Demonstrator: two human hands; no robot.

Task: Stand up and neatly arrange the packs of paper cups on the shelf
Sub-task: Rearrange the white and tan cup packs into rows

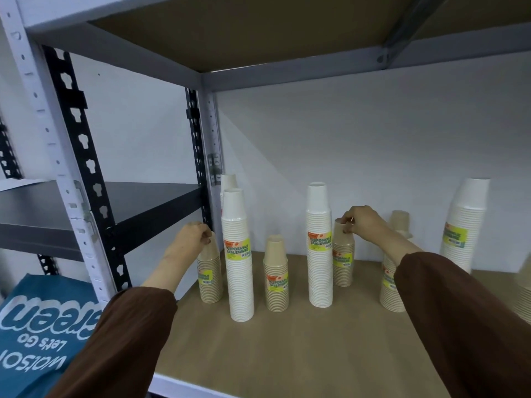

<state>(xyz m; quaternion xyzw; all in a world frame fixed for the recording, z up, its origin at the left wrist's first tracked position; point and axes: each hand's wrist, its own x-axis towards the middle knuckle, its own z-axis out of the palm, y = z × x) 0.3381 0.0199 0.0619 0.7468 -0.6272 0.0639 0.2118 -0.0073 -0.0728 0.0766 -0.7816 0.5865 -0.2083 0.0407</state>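
Several packs of paper cups stand upright on the wooden shelf (258, 349). My left hand (191, 238) grips the top of a short brown pack (209, 280) at the far left. Beside it rises a tall white pack (238, 259), with another white pack (228, 180) behind. A short brown pack (275, 275) stands in the middle. My right hand (363, 222) pinches the top of a brown pack (343, 259) that stands right of a tall white pack (319, 245). Partly behind my right arm is one more brown pack (392, 285). A tall white pack (465, 225) stands at the right.
A white upright post (211, 133) borders the shelf's left end, close to my left hand. Beyond it is a dark shelf (138, 202) of a neighbouring rack. A blue bag (43, 326) hangs at lower left. Another cup stack (524, 300) is blurred at the right edge.
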